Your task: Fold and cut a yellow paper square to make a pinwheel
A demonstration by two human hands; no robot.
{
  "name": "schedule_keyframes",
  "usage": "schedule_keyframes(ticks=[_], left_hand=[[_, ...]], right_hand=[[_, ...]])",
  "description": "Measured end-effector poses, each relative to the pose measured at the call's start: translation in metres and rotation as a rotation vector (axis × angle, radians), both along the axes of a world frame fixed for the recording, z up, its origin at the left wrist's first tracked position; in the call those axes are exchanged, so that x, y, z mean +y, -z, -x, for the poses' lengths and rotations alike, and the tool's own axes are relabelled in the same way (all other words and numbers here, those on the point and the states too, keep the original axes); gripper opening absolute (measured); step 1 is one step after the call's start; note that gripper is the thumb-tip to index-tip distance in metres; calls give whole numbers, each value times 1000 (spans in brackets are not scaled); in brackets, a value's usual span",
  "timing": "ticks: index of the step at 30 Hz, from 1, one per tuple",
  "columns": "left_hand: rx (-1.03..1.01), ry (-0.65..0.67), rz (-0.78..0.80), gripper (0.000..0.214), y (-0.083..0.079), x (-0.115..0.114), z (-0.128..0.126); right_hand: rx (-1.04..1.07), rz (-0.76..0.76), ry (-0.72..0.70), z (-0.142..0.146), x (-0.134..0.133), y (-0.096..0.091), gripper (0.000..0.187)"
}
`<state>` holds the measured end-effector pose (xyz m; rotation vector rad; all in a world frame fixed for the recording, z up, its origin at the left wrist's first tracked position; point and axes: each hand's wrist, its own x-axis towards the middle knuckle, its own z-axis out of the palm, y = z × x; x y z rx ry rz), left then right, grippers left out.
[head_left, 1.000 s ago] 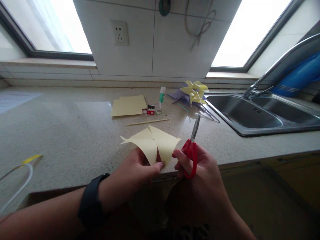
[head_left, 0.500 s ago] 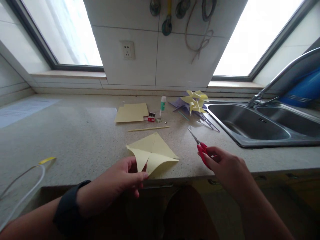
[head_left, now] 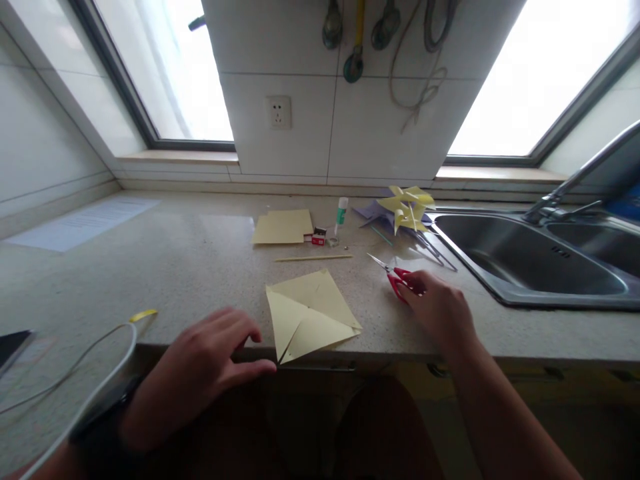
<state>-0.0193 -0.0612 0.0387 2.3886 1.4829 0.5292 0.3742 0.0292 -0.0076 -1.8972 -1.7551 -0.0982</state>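
Observation:
A square of pale yellow paper (head_left: 305,313) lies at the counter's front edge, with slits running in from its corners and one corner jutting over the edge. Just left of it is my left hand (head_left: 215,353), thumb and fingers apart, holding nothing; the thumb tip is close to the paper's front corner. My right hand (head_left: 435,303) grips the red handles of a pair of scissors (head_left: 399,283) low over the counter, the blades closed and pointing away to the left. Whether the scissors rest on the counter I cannot tell.
Behind the paper lie a thin stick (head_left: 315,258), stacked yellow sheets (head_left: 283,228), a small red box (head_left: 319,236), a tape roll (head_left: 333,243) and a glue stick (head_left: 341,212). Paper pinwheels (head_left: 410,205) lie beside the sink (head_left: 525,260). A white cable (head_left: 127,347) runs at left.
My left hand has let go of the paper and drawn left; the paper now lies flatter. My right hand has brought the scissors slightly lower relative to the counter items. The view has shifted left.

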Motion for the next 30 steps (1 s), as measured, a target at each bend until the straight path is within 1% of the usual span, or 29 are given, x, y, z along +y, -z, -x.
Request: schedule_keyframes(ticks=[2,3,4,6,7,9,12,16,19,23,28,30], left_hand=[[55,163,-279,31,4,3,4],[84,247,-383,36,7,6,5],[118,326,-452,42,10,10,5],[173,444,-525,50,19,18,6],[192,475,-525,52,23,21,7],[222,500,-487,51,29,28,10],[244,511,-415,46,34,35,15],[225,493,-375,40,34,37,15],[220,480,-353,41,34,37,12],[202,513,-329,46,35,37,8],[159,520,-292,40,36,36,6],[162,512,-291,41,37,35,5]], right_hand=[[-8,-13,-9,-1,0,3,25],[-15,-17,-14,-1,0,4,26],[-25,-20,-19,-1,-1,4,27],[-48,-29,-25,-1,-2,6,29],[-61,-36,-27,-1,-2,6,30],[-86,-50,-31,0,-2,8,32],[-118,-66,-30,0,-1,9,34],[-161,-79,-41,-3,1,11,34],[-189,-85,-46,-6,4,12,35],[-191,-89,-23,-8,6,14,35],[-185,-82,2,-6,6,14,34],[-184,-77,10,-5,5,13,33]])
